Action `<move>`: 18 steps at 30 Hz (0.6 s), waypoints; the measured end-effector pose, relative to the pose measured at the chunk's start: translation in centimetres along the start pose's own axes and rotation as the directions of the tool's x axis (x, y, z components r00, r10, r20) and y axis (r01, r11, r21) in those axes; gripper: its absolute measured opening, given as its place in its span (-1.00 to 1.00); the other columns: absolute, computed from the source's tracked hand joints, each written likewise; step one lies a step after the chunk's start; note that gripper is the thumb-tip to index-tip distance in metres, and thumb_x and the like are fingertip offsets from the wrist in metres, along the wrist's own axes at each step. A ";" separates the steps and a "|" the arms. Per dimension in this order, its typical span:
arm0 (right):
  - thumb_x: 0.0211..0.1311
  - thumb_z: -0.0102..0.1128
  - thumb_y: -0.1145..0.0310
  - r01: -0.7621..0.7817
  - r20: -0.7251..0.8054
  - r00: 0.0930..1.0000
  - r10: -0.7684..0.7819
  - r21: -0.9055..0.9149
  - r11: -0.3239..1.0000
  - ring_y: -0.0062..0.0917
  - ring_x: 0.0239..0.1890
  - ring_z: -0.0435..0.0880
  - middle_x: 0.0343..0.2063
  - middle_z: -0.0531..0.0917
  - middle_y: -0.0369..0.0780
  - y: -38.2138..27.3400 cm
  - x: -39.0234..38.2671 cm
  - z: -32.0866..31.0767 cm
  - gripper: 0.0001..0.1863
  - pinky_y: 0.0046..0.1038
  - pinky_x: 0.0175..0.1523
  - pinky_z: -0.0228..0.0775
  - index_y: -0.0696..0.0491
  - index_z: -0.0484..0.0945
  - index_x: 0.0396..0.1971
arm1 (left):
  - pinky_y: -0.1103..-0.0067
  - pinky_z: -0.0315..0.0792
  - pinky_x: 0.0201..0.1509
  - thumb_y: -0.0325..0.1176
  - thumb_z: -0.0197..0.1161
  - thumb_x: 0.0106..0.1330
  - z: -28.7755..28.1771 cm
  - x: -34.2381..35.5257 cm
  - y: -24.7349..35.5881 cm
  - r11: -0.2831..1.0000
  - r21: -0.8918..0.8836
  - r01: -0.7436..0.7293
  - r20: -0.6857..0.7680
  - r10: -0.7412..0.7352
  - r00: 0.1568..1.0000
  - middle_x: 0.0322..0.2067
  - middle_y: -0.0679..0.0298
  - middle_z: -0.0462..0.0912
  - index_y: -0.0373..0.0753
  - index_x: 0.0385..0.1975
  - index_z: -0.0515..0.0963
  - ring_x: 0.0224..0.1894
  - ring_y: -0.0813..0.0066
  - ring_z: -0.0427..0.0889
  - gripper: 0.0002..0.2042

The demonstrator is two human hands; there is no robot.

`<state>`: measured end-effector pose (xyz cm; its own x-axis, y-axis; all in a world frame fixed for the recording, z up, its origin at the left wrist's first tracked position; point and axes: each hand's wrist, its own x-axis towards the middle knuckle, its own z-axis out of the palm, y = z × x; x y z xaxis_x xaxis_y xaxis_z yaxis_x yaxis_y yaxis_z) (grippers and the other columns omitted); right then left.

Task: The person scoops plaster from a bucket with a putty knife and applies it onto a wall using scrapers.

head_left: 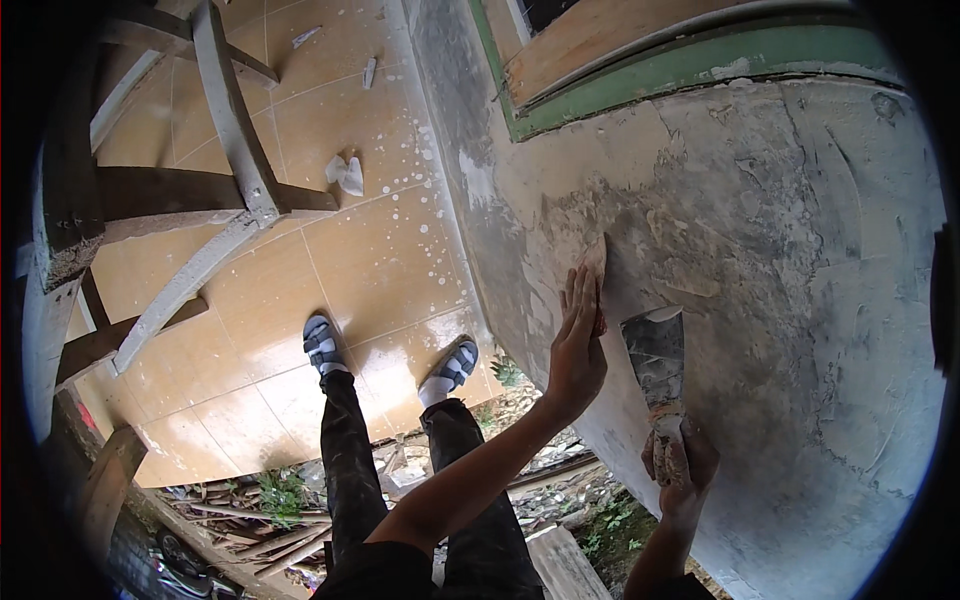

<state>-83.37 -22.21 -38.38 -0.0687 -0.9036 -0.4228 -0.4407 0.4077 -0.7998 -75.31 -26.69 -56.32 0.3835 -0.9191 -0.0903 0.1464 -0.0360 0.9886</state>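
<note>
My left hand (578, 345) lies along a putty-smeared scraper (601, 255) against the mottled grey wall (770, 230), fingers straight and pressed together over it; a bit of its reddish handle shows beside them. Below and to its right, my right hand (682, 455) grips the crusted handle of a wider metal putty knife (655, 355), which has some white compound at the top edge of its dark, shiny blade. Whether that blade touches the wall I cannot tell. Rough pale patches of plaster cover the wall around both tools.
Wooden scaffold or trestle (235, 130) stands left on the tiled floor (260, 370), near white splatters and scraps (345, 175). My sandalled feet (450, 370) are near the wall's base. A green-framed window (640, 100) sits above. Sticks and plants (280, 500) lie beyond the tile edge.
</note>
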 end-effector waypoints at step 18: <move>0.28 0.04 0.24 0.073 0.024 0.997 -0.073 0.011 0.997 -0.72 -0.79 0.21 -0.73 0.40 -0.28 0.6 -0.2 0.1 -0.60 -0.63 -0.70 -0.05 0.38 0.44 -0.23 | 0.32 0.02 0.40 -0.85 -0.30 0.07 -4.0 4.7 0.9 0.995 0.082 -0.048 -0.131 0.058 0.990 0.27 -0.07 0.15 -0.32 0.20 0.27 0.38 0.12 -0.02 -0.37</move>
<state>-83.49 -21.75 -38.80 -0.0142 -0.9277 -0.3731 -0.4350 0.3417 -0.8330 -69.69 -29.48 -56.31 0.5077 -0.8602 -0.0477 0.0526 -0.0243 0.9983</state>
